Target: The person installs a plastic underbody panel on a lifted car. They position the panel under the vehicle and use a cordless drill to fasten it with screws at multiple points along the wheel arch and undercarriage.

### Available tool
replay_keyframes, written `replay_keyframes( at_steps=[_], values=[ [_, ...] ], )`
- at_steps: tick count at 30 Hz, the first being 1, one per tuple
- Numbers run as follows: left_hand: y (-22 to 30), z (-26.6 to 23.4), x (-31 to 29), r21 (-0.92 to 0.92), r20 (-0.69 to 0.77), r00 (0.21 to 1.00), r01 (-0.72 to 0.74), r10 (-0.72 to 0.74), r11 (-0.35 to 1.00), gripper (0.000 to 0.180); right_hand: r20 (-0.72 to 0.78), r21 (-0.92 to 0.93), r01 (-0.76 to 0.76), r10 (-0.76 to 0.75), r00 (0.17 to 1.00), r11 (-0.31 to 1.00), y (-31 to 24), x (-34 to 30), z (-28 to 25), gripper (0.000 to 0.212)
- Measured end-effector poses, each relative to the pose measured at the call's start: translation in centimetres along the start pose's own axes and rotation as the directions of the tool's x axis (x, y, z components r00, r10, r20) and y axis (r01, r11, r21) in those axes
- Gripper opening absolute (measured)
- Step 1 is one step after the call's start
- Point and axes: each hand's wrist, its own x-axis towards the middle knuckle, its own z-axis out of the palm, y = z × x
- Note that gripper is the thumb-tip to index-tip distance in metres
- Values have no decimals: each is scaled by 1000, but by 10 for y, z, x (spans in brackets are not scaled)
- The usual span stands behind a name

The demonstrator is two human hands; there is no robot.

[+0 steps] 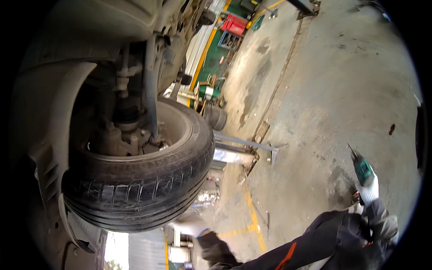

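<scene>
A black car tyre [148,191] fills the left of the view, mounted on a wheel beneath a raised car. My left hand [191,223], in a white glove, is by the tyre's lower tread. Motion smears its fingers, and I cannot tell whether it touches the rubber. Out to the right, my right hand [370,191], also white-gloved, is closed around a green power drill [362,168] with a long thin bit. The drill is held over the floor, well apart from the wheel.
Brake and suspension parts [121,139] show inside the wheel. A grey metal lift arm [245,143] extends beside the tyre. Farther off are a red box [234,24], a blue crate [230,40] and a coil of hose-like material [215,118]. A channel [283,81] crosses the stained floor.
</scene>
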Motion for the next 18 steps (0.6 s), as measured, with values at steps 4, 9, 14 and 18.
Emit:
replay_keyframes(
  at_steps=[4, 9, 14, 18],
  values=[
    [84, 55, 19, 99, -48, 863, -497, 503, 862, 54, -7, -72, -25, 24, 1000, 997, 48, -38, -51, 49],
    [84, 58, 32, 341, 110, 741, -655, 663, 675, 55, -132, -383, -211, 173, 976, 899, 182, -68, -137, 44],
    [77, 40, 33, 577, 266, 677, -682, 686, 449, 53, -208, -311, -451, 403, 891, 837, 273, -53, -175, 49],
    [99, -26, 20, 713, 397, 618, -673, 679, 196, 56, -118, -698, -372, 415, 902, 612, 82, 26, -70, 41]
  ],
)
